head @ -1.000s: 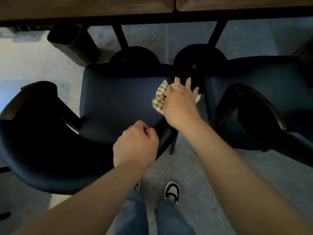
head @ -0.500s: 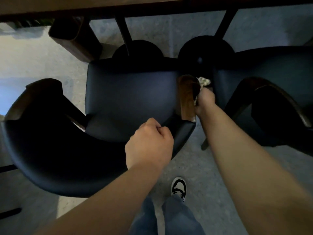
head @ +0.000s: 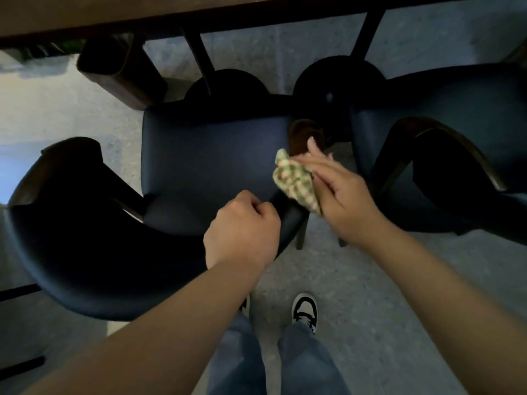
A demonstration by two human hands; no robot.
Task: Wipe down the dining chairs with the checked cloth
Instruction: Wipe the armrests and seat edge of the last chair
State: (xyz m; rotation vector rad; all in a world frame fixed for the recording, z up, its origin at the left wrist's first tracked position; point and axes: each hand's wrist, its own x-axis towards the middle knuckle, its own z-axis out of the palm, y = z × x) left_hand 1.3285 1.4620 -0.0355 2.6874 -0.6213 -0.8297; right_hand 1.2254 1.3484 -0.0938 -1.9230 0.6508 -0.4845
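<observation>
From the head view, the right hand (head: 346, 195) lies with fingers nearly straight over the checked cloth (head: 295, 181), pressing it against the right armrest (head: 302, 135) of the near dining chair (head: 211, 163); the cloth bunches out from under the palm toward the left, its green and cream checks showing between the hand and the dark blue seat. Whether the thumb curls under the cloth cannot be told, since the hand covers that side. The wooden tip of the armrest shows just beyond the fingertips (head: 311, 142). The left hand (head: 242, 229) is curled in a fist round the near right end of the chair's curved backrest (head: 94, 252), its fingers hidden over the far side of the padding. A second chair (head: 445, 115) stands just to the right, its seat and arm cut off by the frame's right edge. The table (head: 114, 12) runs along the far edge, only its underside rim and dark legs visible. Everything under it is dim, and the round black bases there are hard to make out. Below, jeans and a black-and-white shoe (head: 305, 312) stand on the grey floor (head: 370, 280).
</observation>
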